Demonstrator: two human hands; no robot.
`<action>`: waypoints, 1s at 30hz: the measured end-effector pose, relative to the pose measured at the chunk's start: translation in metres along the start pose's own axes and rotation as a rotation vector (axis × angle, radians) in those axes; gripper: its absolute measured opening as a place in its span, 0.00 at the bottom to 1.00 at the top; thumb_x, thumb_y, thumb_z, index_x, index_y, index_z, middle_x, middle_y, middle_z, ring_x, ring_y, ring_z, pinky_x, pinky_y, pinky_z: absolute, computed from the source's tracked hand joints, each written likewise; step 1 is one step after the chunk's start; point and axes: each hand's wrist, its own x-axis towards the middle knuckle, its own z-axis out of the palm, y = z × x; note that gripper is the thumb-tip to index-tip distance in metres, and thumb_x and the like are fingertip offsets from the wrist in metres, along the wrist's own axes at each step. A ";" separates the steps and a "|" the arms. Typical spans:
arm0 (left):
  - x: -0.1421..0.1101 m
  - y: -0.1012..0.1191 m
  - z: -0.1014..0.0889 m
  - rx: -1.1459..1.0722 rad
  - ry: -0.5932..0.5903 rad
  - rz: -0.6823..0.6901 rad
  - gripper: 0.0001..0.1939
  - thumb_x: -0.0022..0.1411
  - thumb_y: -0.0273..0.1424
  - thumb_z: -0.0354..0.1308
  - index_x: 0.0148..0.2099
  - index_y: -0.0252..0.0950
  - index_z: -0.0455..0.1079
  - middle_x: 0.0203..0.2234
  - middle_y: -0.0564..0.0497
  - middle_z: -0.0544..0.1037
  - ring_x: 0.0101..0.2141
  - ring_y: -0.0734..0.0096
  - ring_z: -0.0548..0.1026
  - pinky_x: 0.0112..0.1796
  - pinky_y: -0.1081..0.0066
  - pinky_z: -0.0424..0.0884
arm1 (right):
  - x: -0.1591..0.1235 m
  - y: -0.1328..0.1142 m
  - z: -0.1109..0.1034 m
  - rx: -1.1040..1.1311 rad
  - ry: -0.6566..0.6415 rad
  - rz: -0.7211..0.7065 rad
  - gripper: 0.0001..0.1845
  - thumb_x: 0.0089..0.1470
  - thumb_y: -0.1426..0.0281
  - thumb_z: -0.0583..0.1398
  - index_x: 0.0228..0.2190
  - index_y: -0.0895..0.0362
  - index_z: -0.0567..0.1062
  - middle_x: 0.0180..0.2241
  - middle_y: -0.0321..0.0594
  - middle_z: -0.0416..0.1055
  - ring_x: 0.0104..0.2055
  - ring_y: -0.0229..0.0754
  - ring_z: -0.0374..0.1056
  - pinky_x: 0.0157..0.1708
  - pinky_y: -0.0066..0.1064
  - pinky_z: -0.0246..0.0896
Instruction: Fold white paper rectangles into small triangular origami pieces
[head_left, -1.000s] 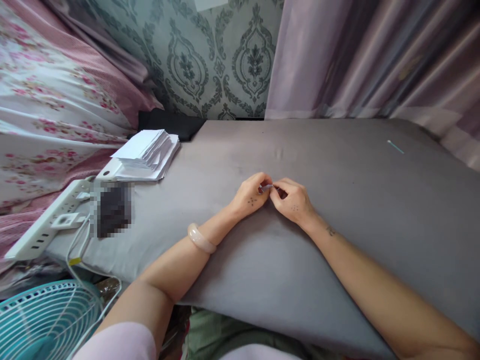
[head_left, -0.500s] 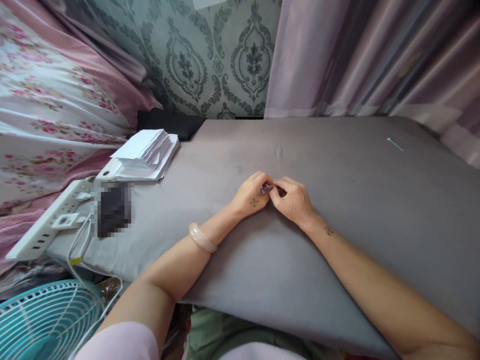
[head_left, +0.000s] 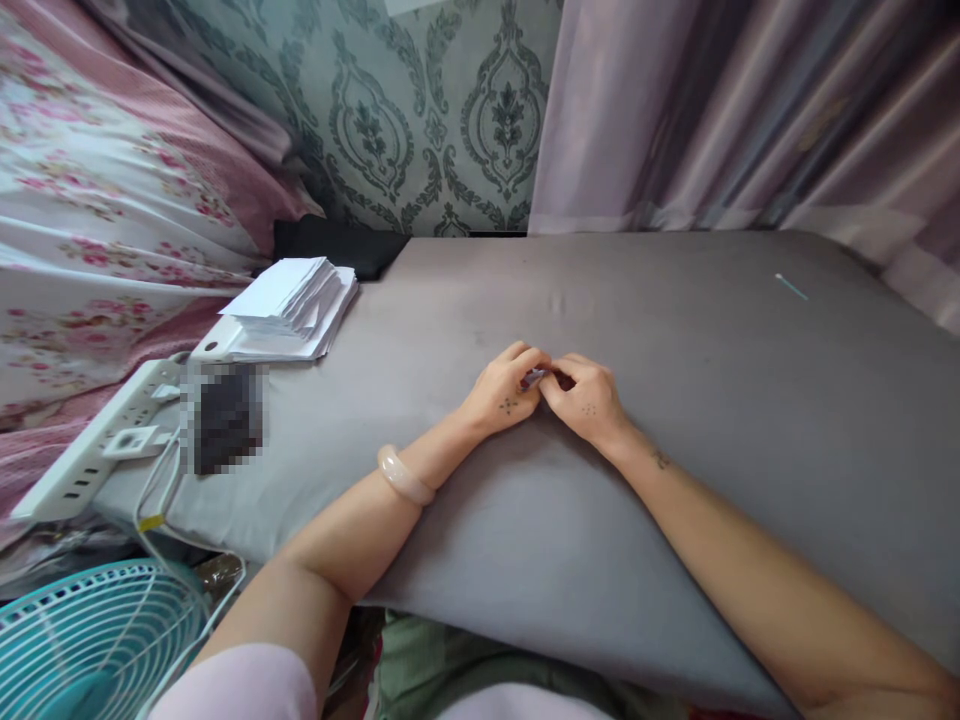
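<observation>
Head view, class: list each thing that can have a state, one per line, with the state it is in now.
Left hand, pinching
Right hand, pinching
Small pale piece, held between both hands, mostly hidden
Paper stack, piled, edges uneven
White charger, plugged in
Bangle, worn
Thin stick, lying flat
Fan, running or not: cannot tell

1. Wall (head_left: 409, 120): grey-green damask, back.
2. Lilac curtain (head_left: 600, 130) right, touching table (head_left: 712, 350) edge.
3. Floral curtain (head_left: 97, 210) left, pink-trimmed.
4. Table: grey cloth cover.
5. Fan (head_left: 90, 640): teal, lower left.
6. Light: soft, probably daylight; source unclear.
</observation>
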 end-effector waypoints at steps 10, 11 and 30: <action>-0.001 -0.002 -0.002 -0.087 0.066 -0.078 0.06 0.56 0.25 0.54 0.38 0.36 0.69 0.33 0.50 0.72 0.34 0.74 0.71 0.35 0.75 0.71 | 0.000 0.004 0.000 0.033 0.011 -0.002 0.12 0.52 0.72 0.56 0.31 0.54 0.80 0.32 0.41 0.77 0.33 0.43 0.72 0.38 0.34 0.66; -0.001 -0.002 -0.002 -0.104 0.069 -0.103 0.05 0.56 0.25 0.55 0.37 0.36 0.69 0.32 0.50 0.72 0.35 0.74 0.71 0.35 0.75 0.71 | 0.000 0.005 0.000 0.040 0.007 -0.006 0.12 0.52 0.72 0.56 0.32 0.55 0.80 0.33 0.41 0.78 0.34 0.43 0.72 0.39 0.34 0.66; -0.003 -0.015 -0.014 0.032 -0.069 -0.142 0.14 0.57 0.24 0.49 0.37 0.34 0.76 0.33 0.49 0.75 0.30 0.75 0.70 0.35 0.74 0.66 | 0.004 0.017 -0.009 0.155 -0.101 0.056 0.15 0.51 0.75 0.53 0.31 0.56 0.79 0.35 0.40 0.77 0.35 0.40 0.72 0.38 0.31 0.66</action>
